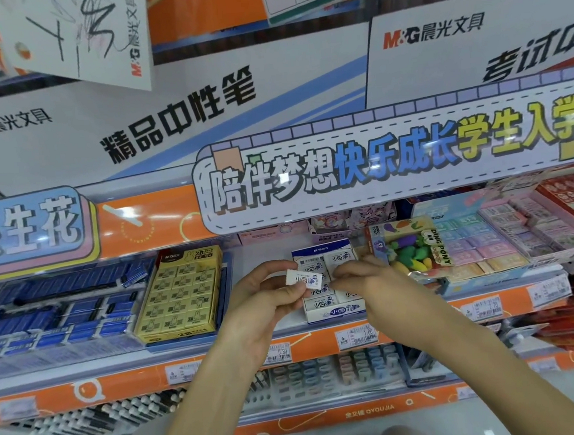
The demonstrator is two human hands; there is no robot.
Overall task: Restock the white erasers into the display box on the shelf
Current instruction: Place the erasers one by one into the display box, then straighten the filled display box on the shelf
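While my left hand (268, 297) pinches a white eraser (303, 280) by its left end, long axis crosswise, the display box (334, 311) sits just behind it; my right hand (362, 280), fingers curled, seems to touch the eraser's other end.

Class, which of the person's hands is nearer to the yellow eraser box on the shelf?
Left. The left hand sits just right of the yellow eraser box; the right hand is farther right, before the white display box.

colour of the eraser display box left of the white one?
Yellow, with dark rabbit prints on the yellow erasers; head view shows it best.
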